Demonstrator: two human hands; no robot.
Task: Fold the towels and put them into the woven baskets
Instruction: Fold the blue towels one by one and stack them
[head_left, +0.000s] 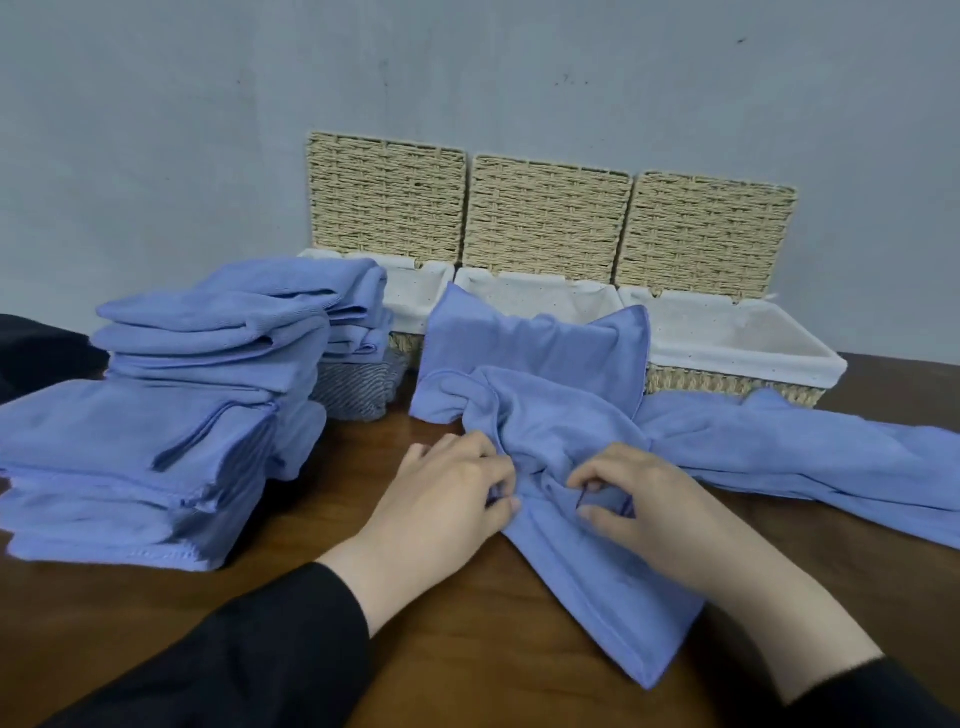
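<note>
Little was done: the three lined woven baskets (737, 358) by the wall looked empty. Both the left hand (452, 488) and right hand (639, 499) pinched a crumpled blue towel (550, 415) on the table (467, 649), unfolded. The stacked towels (171, 415) and another loose towel (805, 457) waited.

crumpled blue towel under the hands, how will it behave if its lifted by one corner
The crumpled blue microfibre towel would probably hang limp: it bunches into soft folds where the left hand and right hand pinch it. It looks thin, so likely light. It would likely drag on the brown wooden table rather than slide as one piece.
</note>
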